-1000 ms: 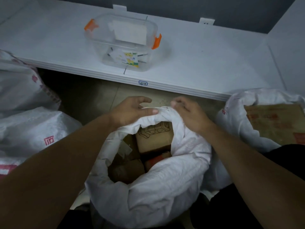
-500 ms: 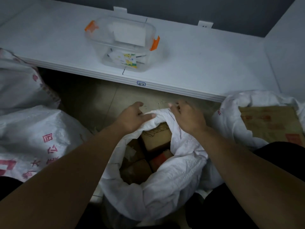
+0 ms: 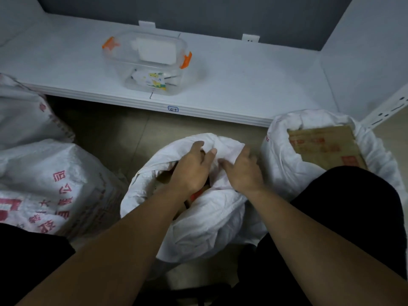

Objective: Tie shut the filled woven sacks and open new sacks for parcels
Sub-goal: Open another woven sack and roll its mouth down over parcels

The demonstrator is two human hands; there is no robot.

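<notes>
I see the white woven sack (image 3: 198,221) on the floor between two others, its mouth crumpled, boxes showing inside. My left hand (image 3: 189,171) and right hand (image 3: 242,171) clamp its gathered rim.

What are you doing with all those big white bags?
A person is closing up a filled white sack on the floor. The left hand and the right hand are bunching the cloth at its mouth together; it is not tied yet, and parcels show through the gap. Another open sack with a cardboard box stands to the right, and a clear plastic container sits on the white shelf.
</notes>
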